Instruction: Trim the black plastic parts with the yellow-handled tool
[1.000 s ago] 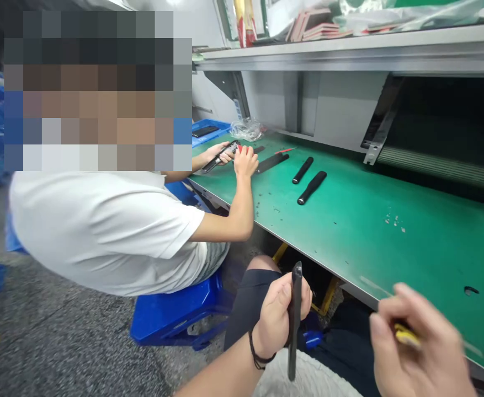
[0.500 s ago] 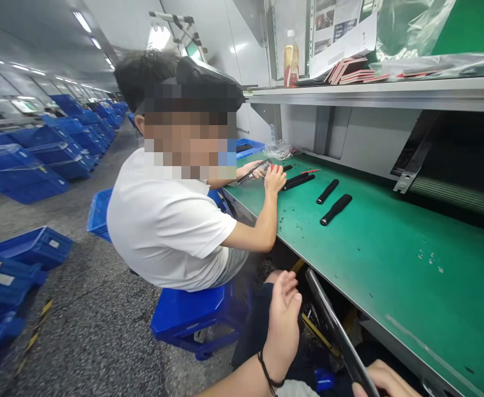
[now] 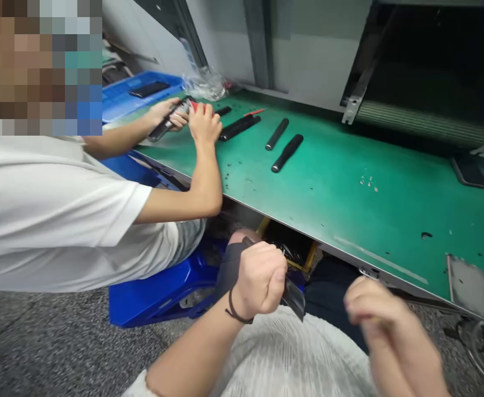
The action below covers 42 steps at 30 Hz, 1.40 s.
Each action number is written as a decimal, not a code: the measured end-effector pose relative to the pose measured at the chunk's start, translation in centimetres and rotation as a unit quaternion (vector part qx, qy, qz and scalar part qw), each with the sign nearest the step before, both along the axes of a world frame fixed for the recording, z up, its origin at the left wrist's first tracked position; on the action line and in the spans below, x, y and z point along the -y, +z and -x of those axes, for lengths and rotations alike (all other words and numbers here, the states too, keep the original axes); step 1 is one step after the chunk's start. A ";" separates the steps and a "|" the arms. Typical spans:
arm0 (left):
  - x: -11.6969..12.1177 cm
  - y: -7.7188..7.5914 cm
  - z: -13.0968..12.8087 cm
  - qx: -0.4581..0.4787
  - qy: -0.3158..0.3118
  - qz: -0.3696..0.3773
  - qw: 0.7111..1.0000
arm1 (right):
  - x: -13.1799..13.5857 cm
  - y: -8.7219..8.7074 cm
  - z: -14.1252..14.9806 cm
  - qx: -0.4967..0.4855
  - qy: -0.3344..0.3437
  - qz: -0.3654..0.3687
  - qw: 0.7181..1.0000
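Several black rubbery handles lie spaced out on the green surface, within easy reach along the bench, while in the head view our left hand clenches a dark flat-ended bar just below the surface's edge, its end jutting from the fist for a firm hold. Our right hand is curled and blurred, so we cannot tell whether it grasps anything. Nearby, a co-worker's hands grip a dark tool over the surface.

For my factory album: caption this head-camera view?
Left hand clutches a black strip below a green workbench; right hand hovers nearby.
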State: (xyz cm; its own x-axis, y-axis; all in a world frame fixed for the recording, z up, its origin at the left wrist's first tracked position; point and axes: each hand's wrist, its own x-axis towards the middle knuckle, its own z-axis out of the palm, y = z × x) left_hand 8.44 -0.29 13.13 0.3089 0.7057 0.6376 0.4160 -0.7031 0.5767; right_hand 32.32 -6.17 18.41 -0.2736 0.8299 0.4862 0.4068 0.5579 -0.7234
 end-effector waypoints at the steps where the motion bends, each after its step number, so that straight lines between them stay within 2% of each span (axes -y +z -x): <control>1: -0.1 0.1 0.1 0.007 -0.004 0.001 1.000 | 0.2 0.1 0.2 0.011 0.046 -0.002 0.999; 3: -0.3 0.3 0.3 0.014 -0.010 0.003 1.000 | 0.2 -0.1 0.6 0.044 0.085 0.001 0.995; 7: -0.5 0.7 0.4 0.001 -0.026 -0.003 1.000 | -0.8 -0.6 1.6 0.104 0.092 0.025 0.990; 11: -0.8 1.3 0.6 -0.026 -0.029 -0.024 0.999 | -1.8 0.0 2.6 0.113 0.115 0.088 0.983; 15: -0.8 1.8 0.9 -0.044 -0.021 -0.035 0.998 | -2.3 0.2 3.5 0.145 0.115 0.111 0.976; 24: -0.5 1.7 0.7 -0.045 0.024 -0.019 0.999 | -2.6 -0.2 3.7 0.183 0.071 0.029 0.980; 30: 0.1 1.1 0.0 -0.022 0.062 0.033 0.997 | -2.0 -0.8 4.1 0.225 0.004 -0.093 0.970; 33: 0.2 0.8 -0.2 -0.015 0.069 0.061 0.996 | -1.9 -1.3 3.9 0.187 -0.012 -0.134 0.973; 35: 0.1 0.6 -0.2 -0.010 0.071 0.072 0.995 | -2.0 -1.4 3.6 0.133 0.012 -0.127 0.983; 38: 0.0 0.6 -0.1 -0.004 0.075 0.079 0.994 | -2.6 -1.1 2.9 0.086 0.048 -0.074 0.992; 42: -0.2 0.8 0.1 -0.016 0.068 0.080 0.994 | -3.4 -0.3 2.7 0.148 0.047 -0.041 0.987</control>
State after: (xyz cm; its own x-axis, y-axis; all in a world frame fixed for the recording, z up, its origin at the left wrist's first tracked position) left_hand 8.39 -0.10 13.89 0.2217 0.8345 0.5045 0.5207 -0.5387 0.6623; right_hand 29.62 -2.80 18.14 -0.4880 0.7552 0.4377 0.5362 0.6550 -0.5324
